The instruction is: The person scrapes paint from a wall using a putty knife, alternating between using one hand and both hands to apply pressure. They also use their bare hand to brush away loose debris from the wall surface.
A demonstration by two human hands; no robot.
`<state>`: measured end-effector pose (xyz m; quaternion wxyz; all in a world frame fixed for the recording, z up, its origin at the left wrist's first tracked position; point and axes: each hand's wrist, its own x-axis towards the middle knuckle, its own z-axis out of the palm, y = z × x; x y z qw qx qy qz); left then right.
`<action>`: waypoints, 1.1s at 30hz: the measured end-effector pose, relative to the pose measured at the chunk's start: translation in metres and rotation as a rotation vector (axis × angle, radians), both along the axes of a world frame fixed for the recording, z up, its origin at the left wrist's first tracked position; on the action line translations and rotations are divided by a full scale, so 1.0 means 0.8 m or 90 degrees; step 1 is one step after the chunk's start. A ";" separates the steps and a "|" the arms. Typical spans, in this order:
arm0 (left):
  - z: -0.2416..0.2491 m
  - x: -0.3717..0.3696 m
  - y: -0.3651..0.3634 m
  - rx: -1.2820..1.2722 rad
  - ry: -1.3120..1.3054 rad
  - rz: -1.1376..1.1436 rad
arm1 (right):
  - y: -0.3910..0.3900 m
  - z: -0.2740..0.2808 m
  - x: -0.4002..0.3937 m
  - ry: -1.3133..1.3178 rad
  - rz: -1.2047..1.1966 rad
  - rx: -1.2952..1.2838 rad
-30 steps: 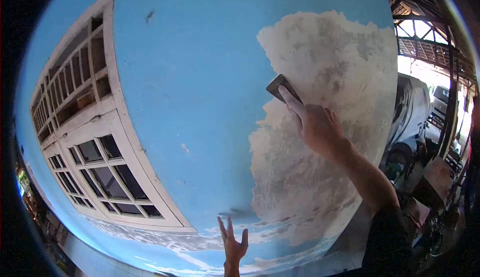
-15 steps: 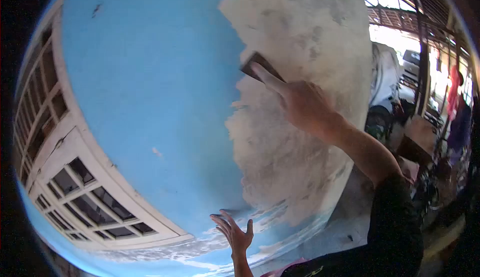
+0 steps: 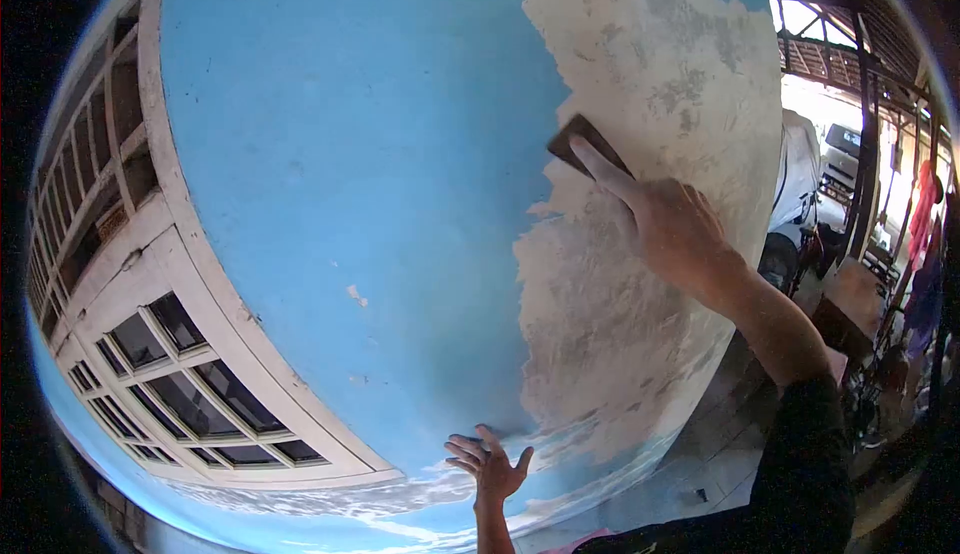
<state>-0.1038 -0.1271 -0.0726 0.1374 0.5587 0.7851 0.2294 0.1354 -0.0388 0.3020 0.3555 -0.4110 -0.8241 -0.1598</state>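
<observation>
My right hand (image 3: 685,239) grips a dark flat rectangular piece (image 3: 588,144) and holds it against the wall (image 3: 400,154). The index finger lies stretched along its face, and a pale tint covers that finger. Under the piece is the left edge of a large rough patch of grey-white plaster (image 3: 610,324), where the blue paint ends. Low in the view, my left hand (image 3: 494,469) has its fingers spread, close against the blue lower part of the wall. Nothing is in it.
A white-framed window (image 3: 200,404) with dark panes is at the left, below a slatted opening (image 3: 95,154). Beyond the wall's right edge are a white-covered object (image 3: 797,169), posts, hanging red cloth (image 3: 922,214) and clutter under an open roof.
The view has shifted, so the wall, patch and both hands appear farther right. The dark piece stays at the patch's left edge, and my left hand remains spread low by the wall.
</observation>
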 end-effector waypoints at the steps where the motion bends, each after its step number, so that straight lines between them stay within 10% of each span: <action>1: 0.003 -0.001 -0.003 -0.009 -0.017 -0.011 | -0.002 -0.003 0.000 0.007 -0.005 0.001; 33: 0.017 -0.006 -0.007 -0.079 -0.029 -0.048 | -0.001 0.013 -0.009 0.065 0.036 -0.019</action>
